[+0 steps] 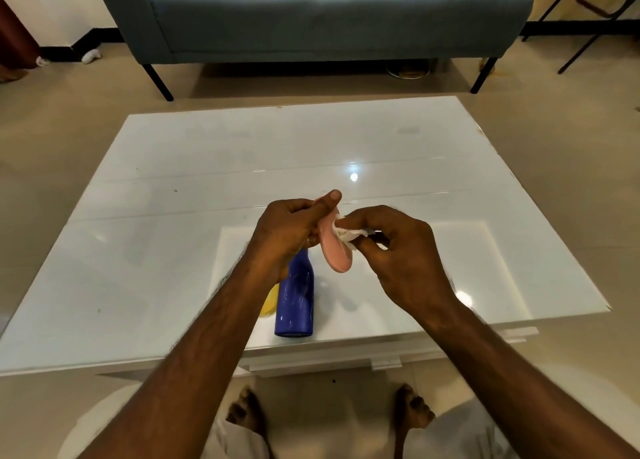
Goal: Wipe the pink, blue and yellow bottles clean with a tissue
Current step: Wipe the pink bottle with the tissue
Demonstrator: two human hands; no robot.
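Observation:
My left hand (pixel 289 228) grips the upper part of the pink bottle (pixel 335 254), held above the table with its base pointing toward me. My right hand (pixel 394 247) pinches a crumpled white tissue (pixel 348 233) and presses it against the pink bottle's side. Just below my left wrist the blue bottle (pixel 295 299) lies on the white table (pixel 173 250), its base toward me. Only a small part of the yellow bottle (pixel 269 302) shows left of the blue one; my left forearm hides most of it.
The glossy table's near edge (pixel 311 358) runs just in front of my knees and bare feet. A blue-grey sofa (pixel 329 18) stands beyond the table on the tiled floor. Black chair legs (pixel 588 32) stand at the far right.

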